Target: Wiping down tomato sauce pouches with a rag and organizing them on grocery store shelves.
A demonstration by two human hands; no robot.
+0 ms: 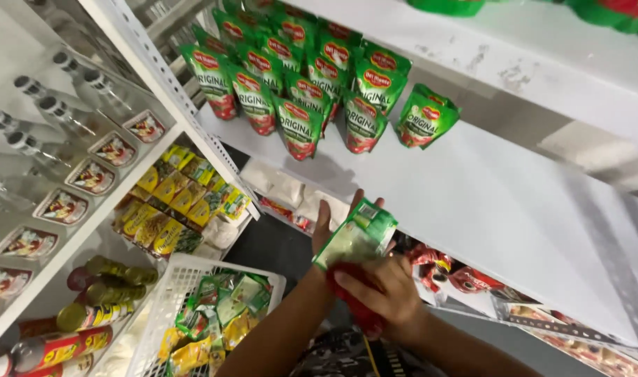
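Observation:
My left hand and my right hand both hold one green and red pouch, just below the front edge of a white shelf. The left fingers lie behind the pouch's top; the right hand grips its red lower end. On the shelf stand several matching green pouches in rows, the nearest one at the right end of the group.
A white plastic basket with several mixed packets sits low left. The left rack holds clear bottles, yellow packets and cans. Red packets lie on the shelf below. The white shelf's right part is bare.

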